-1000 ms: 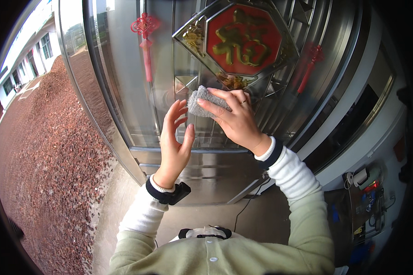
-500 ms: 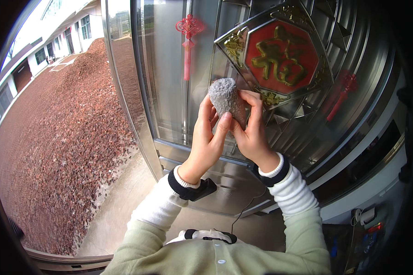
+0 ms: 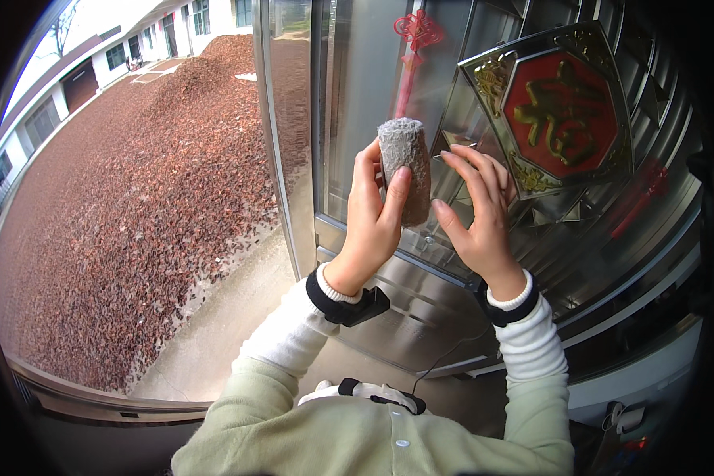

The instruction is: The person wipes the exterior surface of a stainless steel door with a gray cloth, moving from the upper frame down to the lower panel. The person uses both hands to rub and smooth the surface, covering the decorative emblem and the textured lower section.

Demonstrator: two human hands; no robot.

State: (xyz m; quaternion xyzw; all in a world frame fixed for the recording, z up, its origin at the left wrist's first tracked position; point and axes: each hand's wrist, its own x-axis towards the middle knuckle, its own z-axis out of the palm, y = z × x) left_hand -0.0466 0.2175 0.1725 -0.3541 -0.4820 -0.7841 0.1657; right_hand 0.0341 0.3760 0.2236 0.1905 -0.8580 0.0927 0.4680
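A fuzzy grey roll (image 3: 404, 159), thick and roughly cylindrical with a browner lower part, stands nearly upright before the metal door. My left hand (image 3: 375, 206) is closed round it, the thumb across its near side and the fingers behind. To its right, my right hand (image 3: 484, 214) is apart from the roll, fingers spread and slightly curled. A thin bright line shows by its fingertips; whether it is a held thing or part of the door's shine I cannot make out. Both wrists wear black bands.
The shiny metal door (image 3: 357, 79) carries a red and gold plaque (image 3: 567, 111) and a red knot ornament (image 3: 416, 32). Outside on the left, reddish-brown flakes (image 3: 151, 214) cover the ground beside a pale concrete strip (image 3: 230, 301). A dark cable (image 3: 444, 357) hangs below my right hand.
My right hand has let go of the roll and drawn away to the right, opening its fingers. My left hand keeps the roll. The view has turned left, so the door appears farther right.
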